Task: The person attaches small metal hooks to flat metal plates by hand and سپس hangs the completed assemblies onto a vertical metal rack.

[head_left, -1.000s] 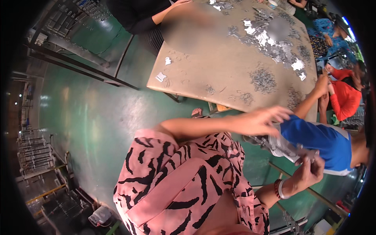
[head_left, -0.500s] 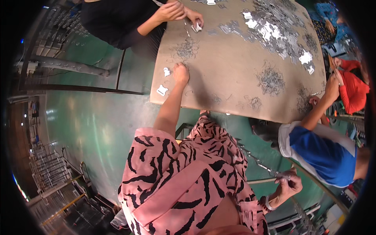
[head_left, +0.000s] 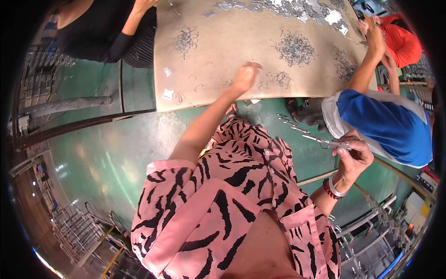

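Over the near part of the brown-topped table, my left hand is blurred by motion, its fingers curled together. Whatever they hold, if anything, cannot be made out. Just right of it lies a small loose cluster of wire hooks. My right hand, off the table at the right, pinches the end of a chain of linked metal pieces between thumb and fingers. The chain stretches away to the upper left, above the green floor.
Flat silver plates are heaped at the far side. Larger hook piles lie nearer, another at left. Two white-looking plates sit by the left corner. Co-workers in black, blue and red stand around the table.
My left hand has moved right, from beside the left hook pile toward the small cluster. My right hand has risen with the chain. The view has shifted, so the table sits higher.
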A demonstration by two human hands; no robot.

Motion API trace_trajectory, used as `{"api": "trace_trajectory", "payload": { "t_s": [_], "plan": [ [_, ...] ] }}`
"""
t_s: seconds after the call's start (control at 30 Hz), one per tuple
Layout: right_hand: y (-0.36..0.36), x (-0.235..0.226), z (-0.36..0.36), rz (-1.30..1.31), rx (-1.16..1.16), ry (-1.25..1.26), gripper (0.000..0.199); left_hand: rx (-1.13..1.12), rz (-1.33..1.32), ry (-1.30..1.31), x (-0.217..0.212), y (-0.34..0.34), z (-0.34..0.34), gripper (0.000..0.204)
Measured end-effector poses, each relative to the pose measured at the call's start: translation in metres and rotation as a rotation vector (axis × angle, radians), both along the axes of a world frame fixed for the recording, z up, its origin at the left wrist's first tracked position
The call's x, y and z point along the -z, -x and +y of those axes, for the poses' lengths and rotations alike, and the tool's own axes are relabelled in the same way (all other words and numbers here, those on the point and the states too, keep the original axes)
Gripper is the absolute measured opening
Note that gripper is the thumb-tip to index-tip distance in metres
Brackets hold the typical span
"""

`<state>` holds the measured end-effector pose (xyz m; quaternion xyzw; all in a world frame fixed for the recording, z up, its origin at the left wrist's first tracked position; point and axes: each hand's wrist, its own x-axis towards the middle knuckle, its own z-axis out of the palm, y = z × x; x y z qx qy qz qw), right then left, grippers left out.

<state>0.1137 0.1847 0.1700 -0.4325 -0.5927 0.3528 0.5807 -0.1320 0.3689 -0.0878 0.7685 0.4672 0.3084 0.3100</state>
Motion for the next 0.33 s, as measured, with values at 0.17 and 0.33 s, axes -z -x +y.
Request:
{"api": "trace_trajectory", "payload": {
  "t_s": [0.17, 0.33],
  "plan": [
    [0.001, 0.002, 0.008, 0.03, -0.024, -0.027, 0.02, -0.02, -0.034, 0.226, -0.001, -0.065, -0.005, 0.026],
    [-0.007, 0.023, 0.021, 0.016, -0.182, -0.033, 0.019, -0.144, 0.028, 0.28, -0.037, -0.035, -0.004, 0.044]
  ]
}}
